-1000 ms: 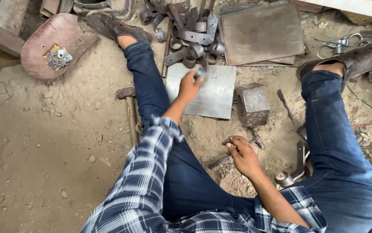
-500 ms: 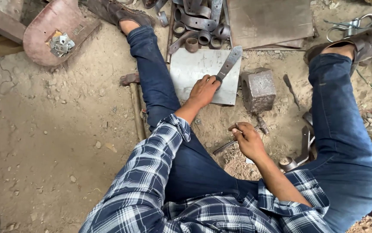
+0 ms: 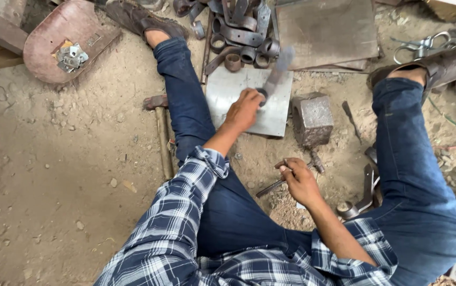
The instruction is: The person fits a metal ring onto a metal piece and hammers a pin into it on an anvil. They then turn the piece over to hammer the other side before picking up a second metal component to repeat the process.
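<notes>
1. Metal strip [image 3: 280, 71], flat and blurred, sticks up and away from the left hand [image 3: 244, 110], which is clenched round its lower end.
2. Strip and left hand hang over a pale steel plate [image 3: 228, 90] lying on the sandy floor [image 3: 69, 175] between the person's spread legs.
3. Right hand [image 3: 300, 180] sits nearer the body, well apart from the strip, fingers closed on a thin dark rod [image 3: 271, 187].
4. Square steel block [image 3: 312, 117] stands just right of the plate, between the two hands.
5. Rusty rings and brackets [image 3: 241, 32] are heaped beyond the plate.
</notes>
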